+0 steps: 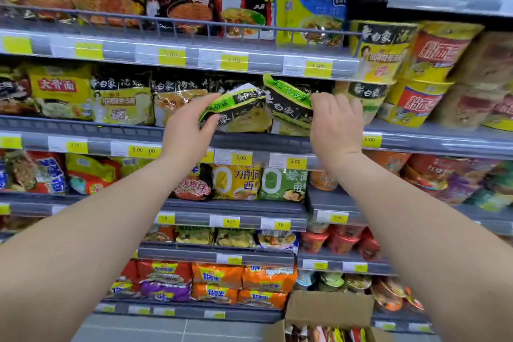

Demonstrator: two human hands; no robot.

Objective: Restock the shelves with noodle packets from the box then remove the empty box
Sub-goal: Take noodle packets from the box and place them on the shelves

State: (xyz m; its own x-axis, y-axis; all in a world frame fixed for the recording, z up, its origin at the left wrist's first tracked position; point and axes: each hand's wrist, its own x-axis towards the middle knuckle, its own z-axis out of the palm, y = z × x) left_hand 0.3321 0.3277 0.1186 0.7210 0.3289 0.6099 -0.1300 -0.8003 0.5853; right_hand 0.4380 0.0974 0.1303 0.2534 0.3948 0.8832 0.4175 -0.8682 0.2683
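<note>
Both my arms reach up to the second shelf (249, 144). My left hand (188, 128) grips the left end of a green-and-black noodle packet (236, 108) that lies tilted at the shelf front. My right hand (336, 125) holds the right edge of a second green-and-black packet (288, 103), which leans against the first. The cardboard box (330, 311) stands open on the floor at the bottom right, with several colourful packets showing inside it.
Rows of noodle packets fill the shelves above, below and to the left. Stacked cup noodles (410, 91) crowd the shelf just right of my right hand. Yellow price tags line every shelf edge. Grey floor tiles (177, 330) show beside the box.
</note>
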